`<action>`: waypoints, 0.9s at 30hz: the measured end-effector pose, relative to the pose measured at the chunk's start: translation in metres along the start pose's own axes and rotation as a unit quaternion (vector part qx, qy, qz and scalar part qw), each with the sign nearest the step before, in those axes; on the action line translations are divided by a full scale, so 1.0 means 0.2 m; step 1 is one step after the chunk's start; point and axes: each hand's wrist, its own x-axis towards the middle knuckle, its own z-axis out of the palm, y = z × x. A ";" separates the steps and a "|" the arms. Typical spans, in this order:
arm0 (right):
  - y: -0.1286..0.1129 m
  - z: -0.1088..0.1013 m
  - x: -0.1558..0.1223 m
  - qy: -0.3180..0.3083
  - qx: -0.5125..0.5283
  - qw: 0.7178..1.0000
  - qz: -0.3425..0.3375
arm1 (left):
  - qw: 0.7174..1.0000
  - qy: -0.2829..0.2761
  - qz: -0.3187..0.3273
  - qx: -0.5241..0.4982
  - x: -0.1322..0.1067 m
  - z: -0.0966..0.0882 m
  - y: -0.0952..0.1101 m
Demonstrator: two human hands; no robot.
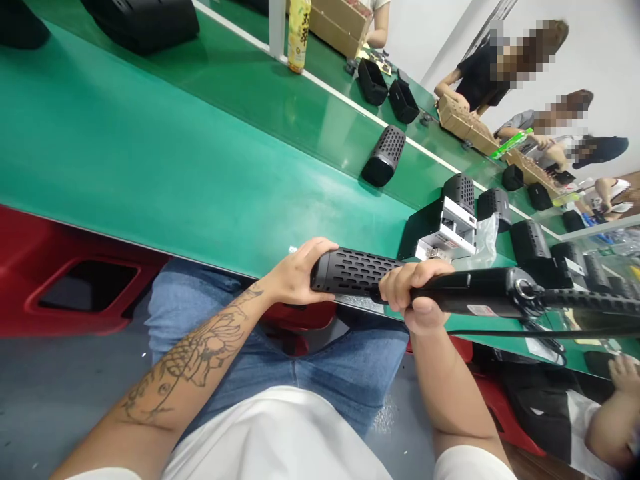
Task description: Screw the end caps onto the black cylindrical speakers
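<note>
My left hand [303, 273] grips the left end of a black housing [353, 270] with rows of slotted holes. The housing lies on its side over the table's near edge. My right hand [417, 293] is wrapped round a black electric screwdriver [470, 291], held nearly level. Its tip points left, at the housing's right end. Whether the tip touches the housing is hidden by my fingers. A coiled cord [585, 300] runs right from a metal ring on the screwdriver's back end. Just beyond my right hand stands a black and white screw feeder [440, 230].
A green conveyor belt [330, 127] runs beyond the green table [150, 167], carrying several black housings, one perforated housing [385, 157] among them. A yellow drink bottle [299, 37] stands by a white post. Co-workers sit across the line; another person's hand [625, 373] is at right.
</note>
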 end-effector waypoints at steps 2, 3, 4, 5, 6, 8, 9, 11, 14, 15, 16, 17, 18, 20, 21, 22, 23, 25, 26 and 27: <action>0.01 0.00 0.00 0.001 0.002 1.000 0.000 | 1.000 0.001 0.003 0.004 0.00 0.00 0.00; 0.01 0.00 0.00 0.007 0.001 1.000 0.003 | 1.000 0.002 0.004 0.004 0.00 0.00 0.00; 0.01 0.00 0.00 0.014 -0.003 1.000 0.006 | 1.000 0.003 0.002 0.004 0.00 0.00 0.00; 0.01 0.00 0.00 0.021 -0.006 1.000 0.006 | 1.000 0.004 0.000 0.003 0.00 0.00 0.00; 0.02 0.00 -0.01 0.024 -0.008 1.000 0.006 | 1.000 0.004 -0.001 0.003 0.00 0.00 0.00; 0.02 0.00 -0.01 0.021 -0.005 1.000 -0.002 | 1.000 0.004 -0.002 0.005 0.00 0.00 0.00; 0.02 0.00 -0.01 0.018 -0.003 1.000 -0.006 | 1.000 0.002 -0.003 0.008 0.00 -0.01 0.00; 0.02 0.00 -0.02 0.022 -0.005 1.000 -0.006 | 1.000 -0.001 -0.009 0.013 0.00 -0.01 0.00; 0.02 -0.01 -0.02 0.044 -0.019 0.999 0.017 | 1.000 -0.003 -0.018 0.012 0.00 -0.01 -0.01; 0.02 -0.01 -0.01 0.043 -0.020 0.999 0.028 | 1.000 -0.003 -0.018 0.010 0.00 -0.01 -0.01; 0.02 -0.01 -0.01 0.034 -0.018 0.999 0.039 | 1.000 -0.003 -0.015 0.008 0.00 -0.01 -0.01; 0.02 -0.02 -0.01 0.019 -0.014 0.999 0.048 | 1.000 -0.002 -0.013 0.007 0.00 -0.01 -0.01; 0.03 -0.03 0.00 0.004 -0.008 0.998 0.055 | 1.000 -0.002 -0.011 0.007 0.00 -0.01 -0.01; 0.04 -0.04 0.00 -0.014 0.010 0.999 0.051 | 1.000 0.001 -0.010 0.006 0.00 -0.01 -0.01; 0.05 -0.04 -0.01 -0.012 0.019 0.999 0.042 | 1.000 0.002 -0.009 0.006 0.01 -0.01 -0.01; 0.05 -0.04 -0.02 -0.003 0.023 0.999 0.031 | 1.000 0.002 -0.008 0.006 0.01 -0.01 -0.01; 0.06 -0.04 -0.03 0.009 0.023 0.999 0.023 | 1.000 0.001 -0.008 0.007 0.01 -0.01 -0.01; 0.07 -0.03 -0.05 0.029 0.011 0.999 0.021 | 1.000 0.000 -0.007 0.012 0.00 -0.01 -0.01; 0.07 -0.04 -0.06 0.035 0.003 0.999 0.029 | 1.000 0.001 -0.006 0.018 0.00 -0.01 -0.01; 0.06 -0.05 -0.07 0.044 -0.004 0.998 0.038 | 1.000 0.002 -0.007 0.025 0.00 -0.01 -0.01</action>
